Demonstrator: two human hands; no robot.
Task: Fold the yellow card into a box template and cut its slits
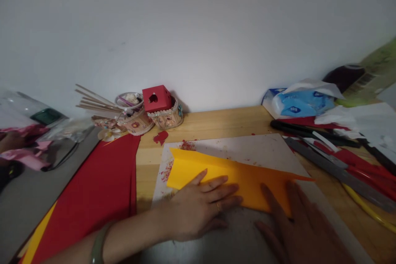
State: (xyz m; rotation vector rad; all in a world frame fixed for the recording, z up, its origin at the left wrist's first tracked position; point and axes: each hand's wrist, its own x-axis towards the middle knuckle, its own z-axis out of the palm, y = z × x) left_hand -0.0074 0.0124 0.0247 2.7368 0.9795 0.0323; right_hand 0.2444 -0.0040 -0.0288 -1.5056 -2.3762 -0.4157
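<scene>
A folded yellow-orange paper (216,169) lies on a pale board (262,146) dotted with small red scraps. My left hand (204,202) rests flat across the lower middle of the paper, its fingers spread and pointing right. Lower right, my right hand (297,222) has its fingers apart, with the fingertips on the paper's right part. Neither hand grips anything. Along the top, the paper's folded edge stands up slightly, and a thin point sticks out at its right end.
Red sheets (102,177) lie at the left. Behind stand two decorated baskets, one under a red box (157,98). At the right are a blue tissue pack (303,103), a grey tool (337,169) and a yellow cord. Part of another person's hand (9,142) shows far left.
</scene>
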